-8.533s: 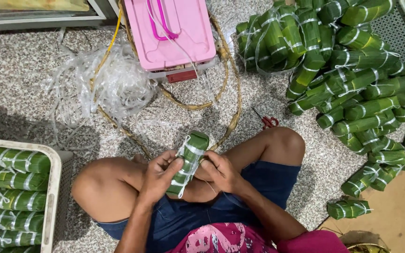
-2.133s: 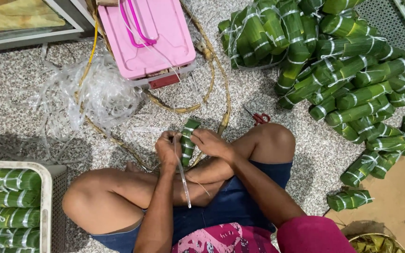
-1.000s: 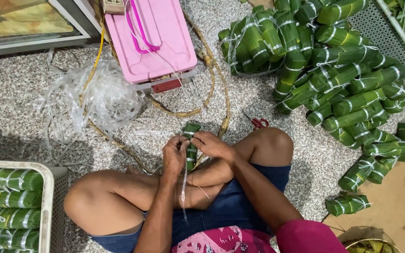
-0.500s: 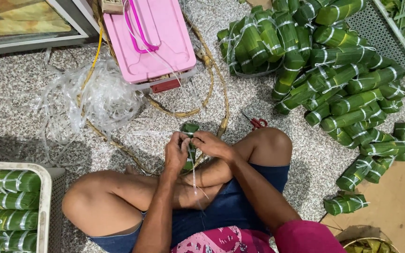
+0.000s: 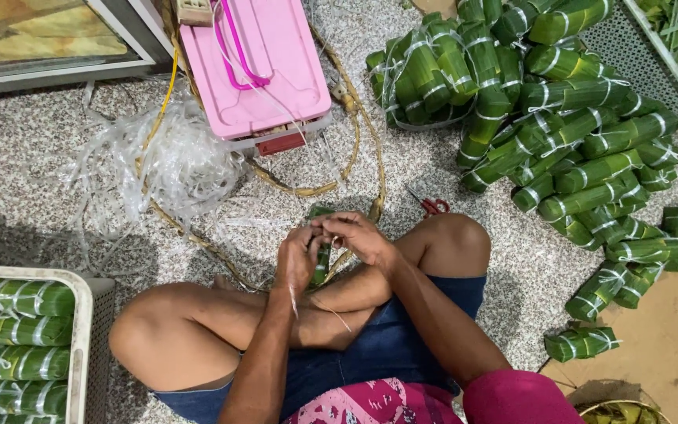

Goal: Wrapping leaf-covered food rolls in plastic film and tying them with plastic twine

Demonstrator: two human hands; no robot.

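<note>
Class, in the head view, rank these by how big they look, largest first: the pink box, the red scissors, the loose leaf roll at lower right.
1. pink box
2. leaf roll
3. scissors, partly hidden by the knee, so unsure.

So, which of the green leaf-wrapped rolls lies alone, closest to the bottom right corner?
The short green leaf-wrapped roll tied with pale strips, lying on the speckled floor below the big pile of rolls. It is separate from the pile.

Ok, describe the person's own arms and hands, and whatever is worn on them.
Both forearms are bare, with no gloves, watch, bracelet or ring visible on the left hand or the right hand. A short magenta sleeve covers the right upper arm; the left upper arm is out of frame. Fingers are uncovered.
</note>
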